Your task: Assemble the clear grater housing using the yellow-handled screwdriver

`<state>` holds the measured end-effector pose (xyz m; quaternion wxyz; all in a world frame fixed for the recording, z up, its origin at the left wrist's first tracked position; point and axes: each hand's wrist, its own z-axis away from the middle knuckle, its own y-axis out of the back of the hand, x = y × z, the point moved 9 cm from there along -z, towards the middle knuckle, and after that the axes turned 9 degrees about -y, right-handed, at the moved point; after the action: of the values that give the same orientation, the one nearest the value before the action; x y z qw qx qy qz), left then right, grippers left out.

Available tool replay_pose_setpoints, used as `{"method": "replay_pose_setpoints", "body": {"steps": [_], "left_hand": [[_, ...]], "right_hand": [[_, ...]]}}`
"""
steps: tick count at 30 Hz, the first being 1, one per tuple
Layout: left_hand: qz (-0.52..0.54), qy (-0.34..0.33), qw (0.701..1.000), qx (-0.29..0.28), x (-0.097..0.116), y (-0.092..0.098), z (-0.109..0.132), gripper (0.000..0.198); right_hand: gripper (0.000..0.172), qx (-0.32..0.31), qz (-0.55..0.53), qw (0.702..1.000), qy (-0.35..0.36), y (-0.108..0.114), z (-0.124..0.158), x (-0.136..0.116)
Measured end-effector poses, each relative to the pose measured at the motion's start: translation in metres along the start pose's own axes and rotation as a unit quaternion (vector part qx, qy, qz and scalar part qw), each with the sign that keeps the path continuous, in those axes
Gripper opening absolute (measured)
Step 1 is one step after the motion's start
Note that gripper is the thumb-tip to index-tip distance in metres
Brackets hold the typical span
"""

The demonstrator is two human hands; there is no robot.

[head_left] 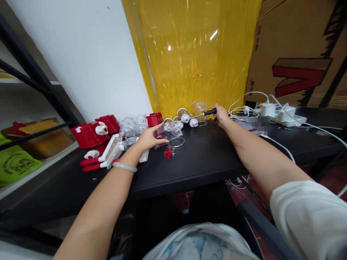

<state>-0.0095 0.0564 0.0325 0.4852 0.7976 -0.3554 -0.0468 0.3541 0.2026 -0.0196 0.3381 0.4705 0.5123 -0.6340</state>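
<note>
On the right, my right hand [221, 115] is closed around the black and yellow handle of a screwdriver [209, 112]. Its thin metal shaft points left across white-capped clear parts [185, 117]. My left hand [149, 139], with a pale bangle at the wrist, reaches in among clear plastic pieces [176, 130]. Thumb and fingers are spread apart there, and whether they touch the plastic is hard to see. Just in front lie a clear round rim [176, 142] and a small heap of red pieces with screws [168, 153].
Red housings [88, 135], white and red handled parts [111, 151] and clear cups [132, 124] crowd the left of the black table [200, 155]. Chargers [286, 113] and white cables stand at the right. A yellow plastic sheet [195, 54] and a cardboard box [292, 47] stand behind.
</note>
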Motion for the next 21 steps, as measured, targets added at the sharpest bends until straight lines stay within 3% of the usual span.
{"method": "replay_pose_setpoints", "body": {"steps": [3,6,9,12,16,21], "left_hand": [[0.004,-0.001,1.000,0.000,-0.002,0.000,0.000,0.101],[0.025,-0.010,1.000,-0.003,-0.005,-0.002,0.000,0.102],[0.032,-0.005,0.999,-0.002,-0.011,-0.003,0.000,0.100],[0.042,-0.001,0.999,0.005,-0.015,-0.003,-0.001,0.098],[0.069,-0.002,0.998,0.005,-0.019,-0.005,-0.001,0.100],[0.052,0.000,0.999,0.003,-0.016,-0.004,-0.001,0.100]], "right_hand": [[0.045,0.021,0.001,0.998,-0.059,0.000,0.005,0.003],[0.035,0.003,-0.025,0.995,-0.098,-0.009,0.012,0.003],[0.025,0.020,-0.009,0.996,-0.082,-0.013,0.016,-0.001],[0.030,0.046,0.009,0.997,-0.059,-0.009,0.018,-0.004],[0.043,-0.016,-0.034,0.995,-0.097,-0.011,0.022,0.000],[0.022,-0.076,-0.057,0.995,-0.041,-0.010,0.027,-0.008]]}}
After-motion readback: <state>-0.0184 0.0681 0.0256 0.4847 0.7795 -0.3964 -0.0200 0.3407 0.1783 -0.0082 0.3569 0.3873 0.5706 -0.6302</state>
